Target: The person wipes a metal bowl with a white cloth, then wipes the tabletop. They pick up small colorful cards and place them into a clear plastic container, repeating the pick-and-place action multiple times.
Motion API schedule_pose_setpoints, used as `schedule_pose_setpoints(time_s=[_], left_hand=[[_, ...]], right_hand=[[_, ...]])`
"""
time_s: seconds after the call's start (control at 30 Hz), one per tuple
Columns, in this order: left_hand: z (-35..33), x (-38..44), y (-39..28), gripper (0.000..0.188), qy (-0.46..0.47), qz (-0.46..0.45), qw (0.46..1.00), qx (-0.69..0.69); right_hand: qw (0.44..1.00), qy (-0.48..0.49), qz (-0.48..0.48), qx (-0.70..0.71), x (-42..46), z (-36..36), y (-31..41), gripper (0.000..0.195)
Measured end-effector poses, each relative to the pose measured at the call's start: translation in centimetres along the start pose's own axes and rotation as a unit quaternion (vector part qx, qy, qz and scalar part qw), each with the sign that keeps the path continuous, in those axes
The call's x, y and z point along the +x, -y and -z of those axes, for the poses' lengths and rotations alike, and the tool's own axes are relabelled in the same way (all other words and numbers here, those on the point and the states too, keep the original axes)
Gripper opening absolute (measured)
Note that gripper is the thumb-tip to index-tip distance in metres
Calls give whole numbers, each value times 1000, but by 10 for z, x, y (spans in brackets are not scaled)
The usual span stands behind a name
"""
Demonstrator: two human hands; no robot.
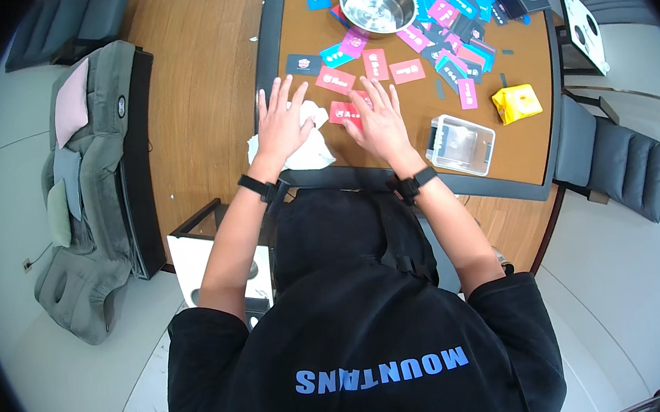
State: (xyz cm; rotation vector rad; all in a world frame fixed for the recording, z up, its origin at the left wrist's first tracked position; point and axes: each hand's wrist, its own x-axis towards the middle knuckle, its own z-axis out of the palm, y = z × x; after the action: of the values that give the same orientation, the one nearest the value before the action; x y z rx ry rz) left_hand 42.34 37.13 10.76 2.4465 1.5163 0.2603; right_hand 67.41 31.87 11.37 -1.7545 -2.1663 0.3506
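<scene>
My left hand (280, 124) rests with spread fingers at a crumpled white cloth or tissue (311, 151) near the table's front edge. Just right of it, my right hand (378, 121) also has its fingers apart and partly covers a red card (343, 112). Whether that hand presses on the card or hovers over it, I cannot tell. Beyond the fingertips lie three more red cards (375, 64), a black card (303, 64), and a blue card (336, 56) partly under a purple one (355, 43). Both wrists wear black bands.
A steel bowl (380, 17) stands among many scattered coloured cards (445, 13) on the brown tabletop (313, 35). To the right are a clear plastic box (463, 144), a yellow packet (517, 104) and a black tissue box (519, 0). A grey sofa (99, 145) stands left, across the wooden floor.
</scene>
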Motion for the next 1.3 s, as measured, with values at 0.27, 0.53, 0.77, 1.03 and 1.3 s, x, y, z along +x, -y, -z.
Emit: schedule_pose_setpoints(time_s=[0.27,0.53,0.77,1.03,1.3], left_hand=[[-13,50,74,71,19,12,1000,11],[-43,98,97,72,82,26,996,15],[-56,114,109,67,69,26,997,-12],[-39,120,99,58,91,6,996,9],[-15,97,89,50,-4,-82,996,-40]], right_hand=[[993,76,-85,-37,88,-54,27,72],[982,94,-158,-47,131,-89,14,79],[979,100,-167,-62,145,-108,-2,70],[982,125,-125,-69,152,-99,3,65],[978,156,-134,-41,131,-79,21,70]])
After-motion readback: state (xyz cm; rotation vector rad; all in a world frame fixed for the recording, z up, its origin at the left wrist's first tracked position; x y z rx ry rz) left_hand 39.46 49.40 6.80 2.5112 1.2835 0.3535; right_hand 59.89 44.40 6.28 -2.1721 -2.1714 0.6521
